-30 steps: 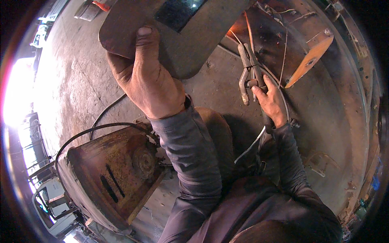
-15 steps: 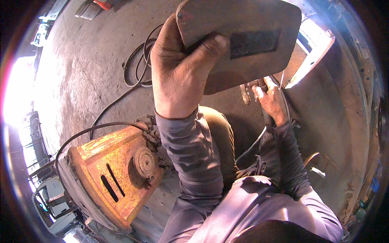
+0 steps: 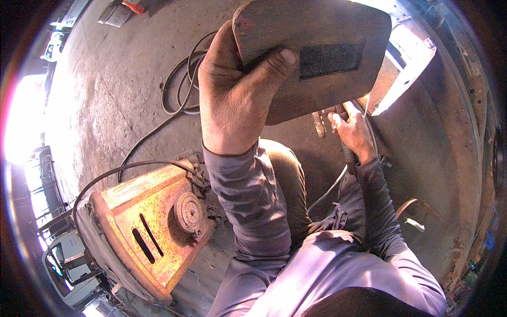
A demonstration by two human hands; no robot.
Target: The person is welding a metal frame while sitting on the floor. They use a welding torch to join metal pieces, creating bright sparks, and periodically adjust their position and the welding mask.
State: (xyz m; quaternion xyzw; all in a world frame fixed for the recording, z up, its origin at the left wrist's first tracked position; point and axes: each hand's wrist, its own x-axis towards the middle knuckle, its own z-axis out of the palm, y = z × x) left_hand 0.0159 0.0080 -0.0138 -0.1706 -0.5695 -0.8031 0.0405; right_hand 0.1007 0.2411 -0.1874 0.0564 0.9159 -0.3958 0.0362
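My left hand [image 3: 235, 100] is raised, with its thumb pressed on the near face of a brown hand-held welding shield [image 3: 322, 95]. A dark rectangular window is set in the shield. Below the shield's lower right edge, my right hand [image 3: 353, 132] is closed around the ribbed dark handle of a welding electrode holder [image 3: 349, 154]. Its jaw end is mostly hidden behind the fingers and shield. A brass-coloured metal piece [image 3: 319, 124] hangs just left of that hand. Close beyond the right hand stands a brightly lit metal frame [image 3: 406, 79], partly hidden by the shield.
On the floor at left sits a worn yellow welding machine [image 3: 163, 227] with a round dial. A dark cable [image 3: 168, 100] lies coiled beyond it. A curved strip with a white end [image 3: 414, 224] lies at right. Far left are a grey block [image 3: 120, 13] and an orange object [image 3: 133, 7].
The shield and my left hand have shifted very slightly to the right and down. The glare beyond the shield is a little smaller. My right hand stays nearly still.
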